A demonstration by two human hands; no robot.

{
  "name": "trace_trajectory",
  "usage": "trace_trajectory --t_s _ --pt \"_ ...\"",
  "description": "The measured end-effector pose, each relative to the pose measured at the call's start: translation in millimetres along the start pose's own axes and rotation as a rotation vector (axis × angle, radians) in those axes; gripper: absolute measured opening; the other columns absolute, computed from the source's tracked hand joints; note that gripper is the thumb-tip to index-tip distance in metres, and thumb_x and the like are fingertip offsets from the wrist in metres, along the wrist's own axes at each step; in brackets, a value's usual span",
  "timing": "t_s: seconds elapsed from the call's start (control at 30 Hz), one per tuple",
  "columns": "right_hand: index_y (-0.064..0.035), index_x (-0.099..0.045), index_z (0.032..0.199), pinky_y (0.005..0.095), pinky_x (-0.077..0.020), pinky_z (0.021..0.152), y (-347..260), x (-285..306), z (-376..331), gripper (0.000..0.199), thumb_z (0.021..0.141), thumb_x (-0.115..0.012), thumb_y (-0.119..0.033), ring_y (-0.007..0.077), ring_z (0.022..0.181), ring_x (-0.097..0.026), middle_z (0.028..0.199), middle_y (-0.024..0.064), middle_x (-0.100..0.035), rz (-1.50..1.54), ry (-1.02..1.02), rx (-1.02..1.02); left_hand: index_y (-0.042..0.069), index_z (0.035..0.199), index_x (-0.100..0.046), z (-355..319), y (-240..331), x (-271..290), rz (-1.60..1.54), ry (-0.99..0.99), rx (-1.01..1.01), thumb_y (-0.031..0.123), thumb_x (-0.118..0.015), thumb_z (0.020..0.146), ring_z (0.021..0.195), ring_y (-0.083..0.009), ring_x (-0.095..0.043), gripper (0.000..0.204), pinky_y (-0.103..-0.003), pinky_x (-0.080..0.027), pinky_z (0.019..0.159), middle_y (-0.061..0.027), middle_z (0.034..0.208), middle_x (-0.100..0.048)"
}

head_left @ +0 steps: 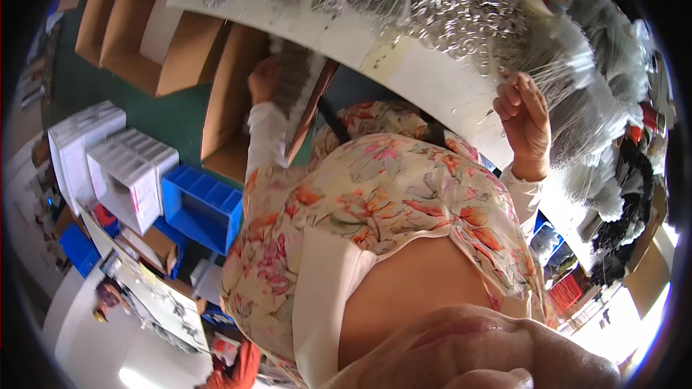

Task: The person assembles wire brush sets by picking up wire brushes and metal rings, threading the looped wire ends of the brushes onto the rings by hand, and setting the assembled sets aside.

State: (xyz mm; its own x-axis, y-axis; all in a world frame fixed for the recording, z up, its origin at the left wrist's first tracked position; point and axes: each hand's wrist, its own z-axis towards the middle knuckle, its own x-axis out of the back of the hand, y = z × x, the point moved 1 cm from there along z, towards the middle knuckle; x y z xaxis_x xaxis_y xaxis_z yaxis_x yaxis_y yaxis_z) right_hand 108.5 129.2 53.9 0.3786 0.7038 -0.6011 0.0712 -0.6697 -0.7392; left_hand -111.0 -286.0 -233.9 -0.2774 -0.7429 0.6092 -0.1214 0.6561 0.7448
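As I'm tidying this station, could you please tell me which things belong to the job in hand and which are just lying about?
Apparently in use:
Open brown cardboard box by the left hand
Loose shiny silvery rings near the right hand
Pale grey stringy bundles
White tabletop

Apparently lying about:
White plastic crates
Blue plastic crate
Red basket

Rings (468, 29), 1 o'clock: glossy metal
Cartons (229, 94), 10 o'clock: matt cardboard
Blue crate (198, 183), 9 o'clock: smooth plastic
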Motion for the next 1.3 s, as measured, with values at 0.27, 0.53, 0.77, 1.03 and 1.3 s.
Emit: trace_trajectory --t_s 0.27,0.53,0.77,1.03,1.3 --pt "-0.0023 -0.059 0.092 0.0186 -0.0339 0.055 -45.5 -10.0 29.6 0.018 0.091 -0.055 -0.02 0.007 0.059 -0.042 0.069 -0.002 -0.051 -0.081 -0.087 0.023 -0.007 0.107 -0.056 -10.1 273.7 146.5 -0.367 0.638 -0.581 0.015 -0.049 0.093 0.089 -0.0186 -0.06 0.027 -0.029 -0.048 0.078 -0.0133 0.101 -0.062" --pt "-0.0018 -0.06 0.09 0.0186 -0.0336 0.053 -106.8 4.0 -0.1 0.02 0.09 -0.055 -0.021 0.0054 0.059 -0.042 0.068 -0.0025 -0.051 -0.282 0.063 0.18 -0.001 0.1 -0.062 165.9 481.8 56.6 0.391 -0.334 -0.916 0.018 -0.057 0.088 0.084 -0.0156 -0.062 0.023 -0.026 -0.049 0.075 -0.0069 0.093 -0.065" --pt "-0.0003 -0.06 0.091 0.018 -0.0326 0.051 -155.0 44.2 -9.9 0.022 0.09 -0.056 -0.022 0.004 0.056 -0.041 0.066 -0.0033 -0.049 -0.528 0.229 0.248 -0.006 0.082 -0.061 289.1 464.3 -28.9 0.756 -0.351 -0.379 0.017 -0.061 0.076 0.049 -0.0219 -0.062 0.024 -0.033 -0.05 0.046 -0.0118 0.059 -0.061" --pt "-0.0012 -0.059 0.091 0.019 -0.0357 0.047 -214.6 66.5 68.8 0.019 0.091 -0.052 -0.019 0.0045 0.054 -0.046 0.067 -0.0006 -0.051 -1.231 0.156 0.328 -0.001 0.105 -0.055 330.2 484.1 26.0 -0.076 -0.515 -0.317 0.009 -0.054 0.085 0.07 -0.0228 -0.065 0.022 -0.034 -0.054 0.057 -0.0143 0.085 -0.064" --pt "-0.0011 -0.063 0.071 0.0251 -0.049 0.045 -240.0 121.7 212.4 0.018 0.082 -0.058 -0.014 0.0128 0.05 -0.06 0.059 0.0045 -0.061 -1.323 0.286 0.193 0.007 0.098 -0.063 183.3 599.5 2.4 -0.195 -0.44 -0.579 0.031 -0.068 0.079 0.046 -0.0014 -0.036 0.03 -0.018 -0.025 0.038 0.0001 0.078 -0.054"
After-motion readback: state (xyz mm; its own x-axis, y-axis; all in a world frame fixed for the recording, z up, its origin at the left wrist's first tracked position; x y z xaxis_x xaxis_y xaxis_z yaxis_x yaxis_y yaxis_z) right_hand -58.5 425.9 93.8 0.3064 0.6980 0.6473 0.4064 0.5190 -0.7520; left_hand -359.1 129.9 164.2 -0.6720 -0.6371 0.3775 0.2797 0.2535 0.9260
